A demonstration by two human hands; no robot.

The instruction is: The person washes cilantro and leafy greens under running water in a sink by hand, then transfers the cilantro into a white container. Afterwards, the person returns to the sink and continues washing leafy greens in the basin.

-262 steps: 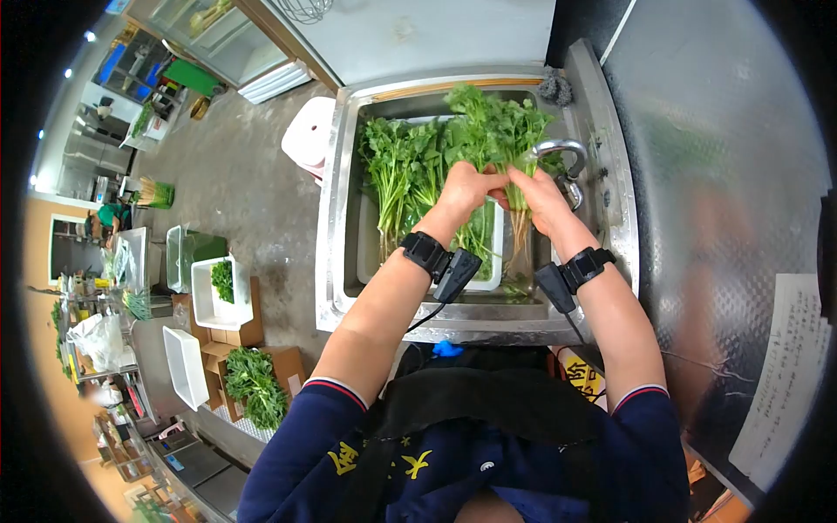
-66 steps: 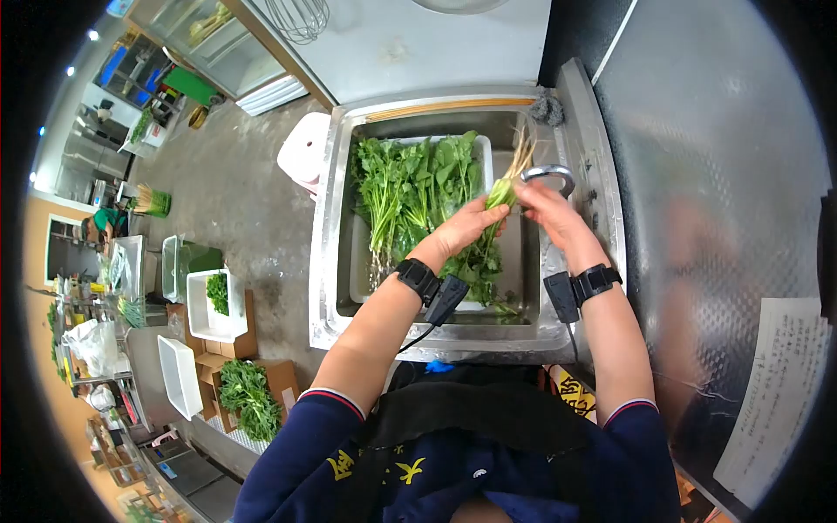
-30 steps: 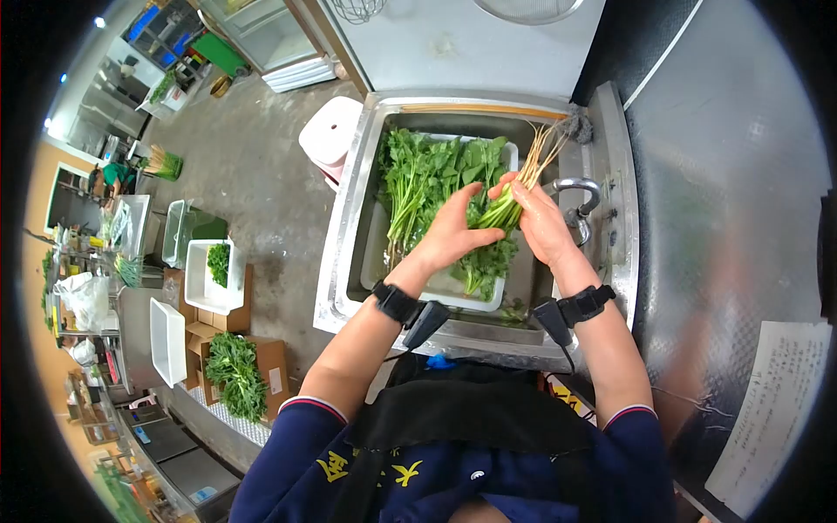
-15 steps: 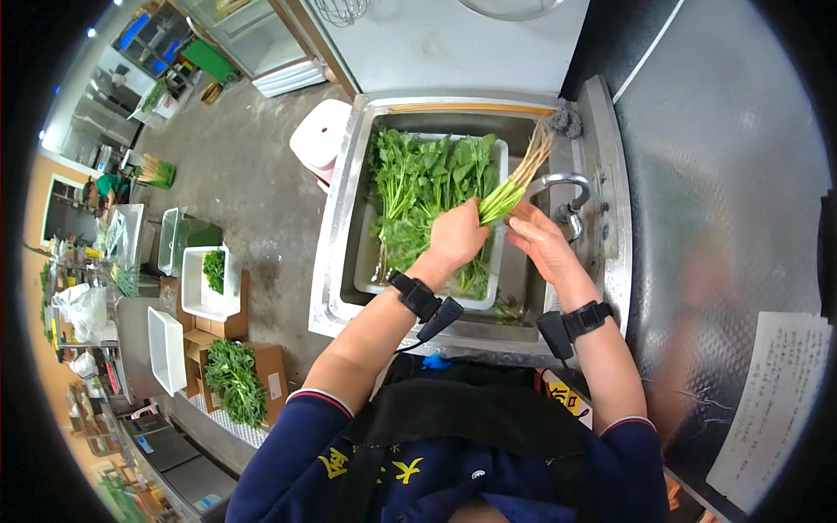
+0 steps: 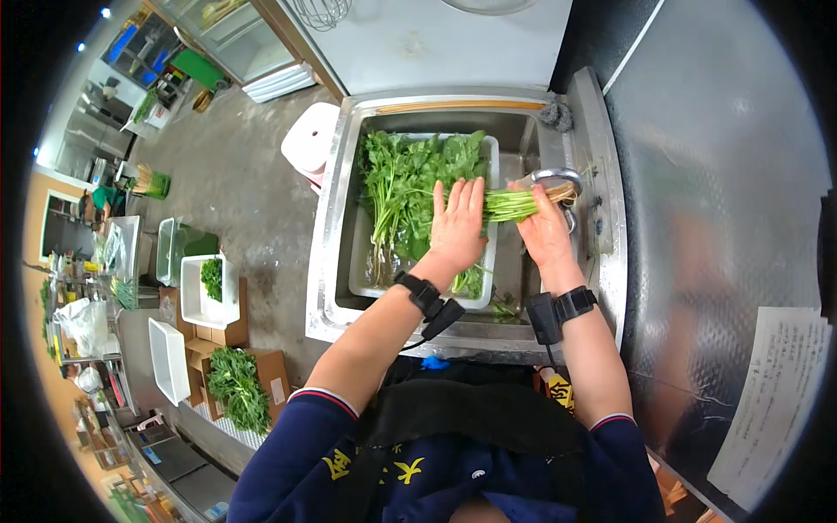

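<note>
A bunch of green stalks (image 5: 509,206) lies sideways over the right half of the metal sink (image 5: 324,261), its pale roots pointing right by the faucet (image 5: 558,177). My right hand (image 5: 545,234) is wrapped round the stalks near the root end. My left hand (image 5: 458,228) rests flat over the leafy end, fingers stretched and apart. Below and left of it, more leafy greens (image 5: 392,179) fill a white tray (image 5: 494,261) inside the sink. What lies under my left palm is hidden.
A white stool (image 5: 311,138) stands left of the sink. Further left are white bins (image 5: 170,359), a cardboard box (image 5: 272,376) with greens (image 5: 237,388), and a person in green (image 5: 106,200). A steel scrubber (image 5: 556,115) sits at the sink's back right corner.
The bunch has turned from slanting upward to nearly level, roots rightward. My left hand has opened from its grip and flattened over the leafy end; my right hand has closed round the stalks.
</note>
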